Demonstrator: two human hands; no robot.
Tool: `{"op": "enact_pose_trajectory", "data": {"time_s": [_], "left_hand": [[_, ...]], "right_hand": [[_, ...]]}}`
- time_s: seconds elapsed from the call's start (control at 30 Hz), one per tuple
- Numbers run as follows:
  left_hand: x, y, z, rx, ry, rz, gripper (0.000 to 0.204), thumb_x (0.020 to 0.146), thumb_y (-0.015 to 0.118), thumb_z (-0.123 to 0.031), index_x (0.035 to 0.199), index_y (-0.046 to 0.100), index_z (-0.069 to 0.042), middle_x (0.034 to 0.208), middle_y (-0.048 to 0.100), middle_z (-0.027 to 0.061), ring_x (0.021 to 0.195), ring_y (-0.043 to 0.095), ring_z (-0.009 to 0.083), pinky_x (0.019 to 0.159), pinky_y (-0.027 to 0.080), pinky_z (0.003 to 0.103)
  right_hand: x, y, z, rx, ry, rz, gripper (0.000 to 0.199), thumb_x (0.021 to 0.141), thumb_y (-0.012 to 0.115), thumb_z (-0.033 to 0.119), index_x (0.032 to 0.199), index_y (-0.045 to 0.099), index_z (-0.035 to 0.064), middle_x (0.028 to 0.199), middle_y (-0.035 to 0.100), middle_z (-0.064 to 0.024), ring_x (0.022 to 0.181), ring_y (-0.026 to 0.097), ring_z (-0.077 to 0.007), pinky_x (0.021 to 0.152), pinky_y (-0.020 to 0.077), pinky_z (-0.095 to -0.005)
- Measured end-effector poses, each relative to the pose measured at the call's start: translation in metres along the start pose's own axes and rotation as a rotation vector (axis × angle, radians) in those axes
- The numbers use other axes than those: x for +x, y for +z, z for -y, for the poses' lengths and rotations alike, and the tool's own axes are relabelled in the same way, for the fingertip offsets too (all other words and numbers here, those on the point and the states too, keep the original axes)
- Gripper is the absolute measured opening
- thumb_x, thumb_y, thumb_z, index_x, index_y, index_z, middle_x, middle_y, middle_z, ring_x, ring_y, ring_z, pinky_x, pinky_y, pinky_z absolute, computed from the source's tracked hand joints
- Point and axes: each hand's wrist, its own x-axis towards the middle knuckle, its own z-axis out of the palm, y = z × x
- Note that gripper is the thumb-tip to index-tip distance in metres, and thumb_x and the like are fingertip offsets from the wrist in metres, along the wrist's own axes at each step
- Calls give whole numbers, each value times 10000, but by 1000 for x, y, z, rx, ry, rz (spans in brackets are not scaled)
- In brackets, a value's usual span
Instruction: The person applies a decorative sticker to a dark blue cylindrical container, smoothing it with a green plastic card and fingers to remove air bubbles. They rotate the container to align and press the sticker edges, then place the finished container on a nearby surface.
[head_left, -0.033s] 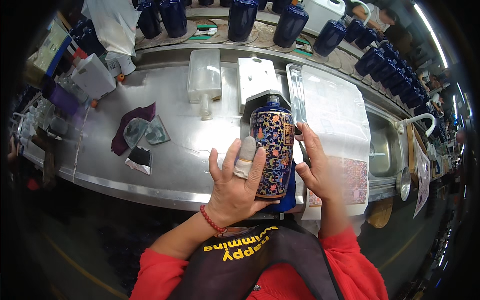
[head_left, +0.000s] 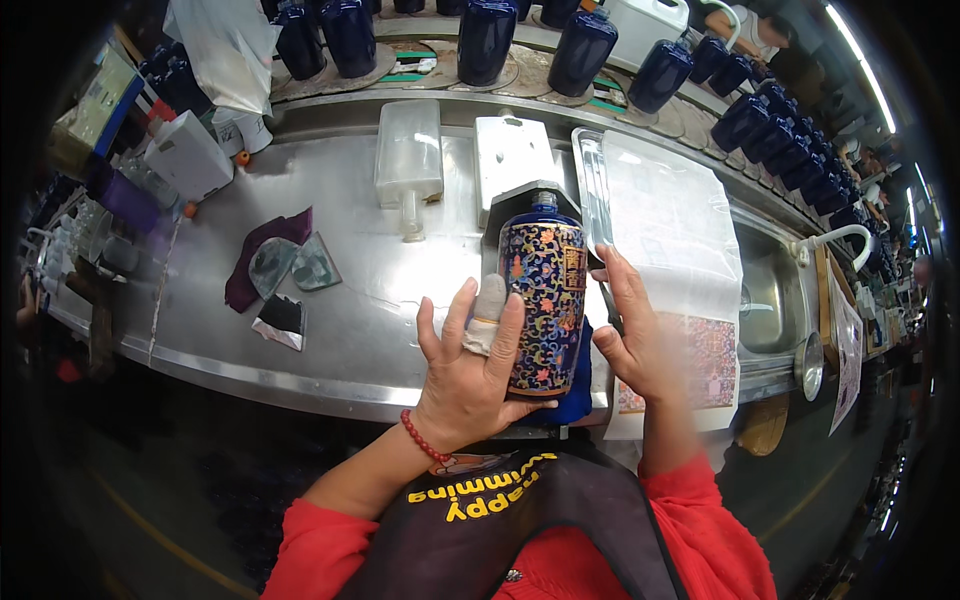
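A dark blue glass bottle [head_left: 545, 310] with a colourful floral pattern and a gold-edged panel leans, neck away from me, on a dark angular stand [head_left: 497, 222]. My left hand [head_left: 465, 375] holds it from the left: the thumb lies under its base, and a forefinger presses along its side. The other fingers fan out, one wearing a grey finger cover [head_left: 489, 300] bound with a band. On the bottle's right side, my right hand [head_left: 640, 335] is open with fingers apart, its tips close to the glass; whether they touch I cannot tell.
Printed patterned sheets [head_left: 690, 365] lie right, partly under white translucent paper [head_left: 665, 210]. Beyond them is a sink [head_left: 775, 300] with a tap. A clear bottle [head_left: 410, 155], a white block [head_left: 512, 150] and cloth and scraper-like pieces [head_left: 275, 260] rest on the metal bench. Blue bottles [head_left: 487, 45] line the conveyor behind.
The bottle has turned very slightly, with its gold-edged panel a touch further left. Both hands stay almost where they were.
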Motion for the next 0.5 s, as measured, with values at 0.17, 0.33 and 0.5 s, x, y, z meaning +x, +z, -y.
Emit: {"op": "enact_pose_trajectory", "data": {"time_s": [0.17,0.33,0.5], "left_hand": [[-9,7,11,-84,-22,71,1229,805,640,-768,1586,220,82,1472,464,276,1471,265,469,1154,55,706],[1,-2,20,-223,-43,69,1119,875,528,-786,1597,259,26,1535,397,290,1471,258,468,1184,70,647],[31,-3,43,-263,-6,27,837,976,478,-685,1581,403,-112,1572,438,186,1452,305,439,1206,95,567]], "right_hand": [[-3,-3,6,-126,-70,-5,802,993,610,513,1584,352,36,1602,321,-250,1441,397,-410,1165,363,-454],[0,1,1,-130,-91,1,764,974,650,479,1570,400,70,1596,328,-252,1384,442,-418,1143,385,-459],[3,4,-9,-44,-125,-12,786,963,640,526,1586,386,119,1594,313,-275,1367,457,-427,1132,405,-471]]}}
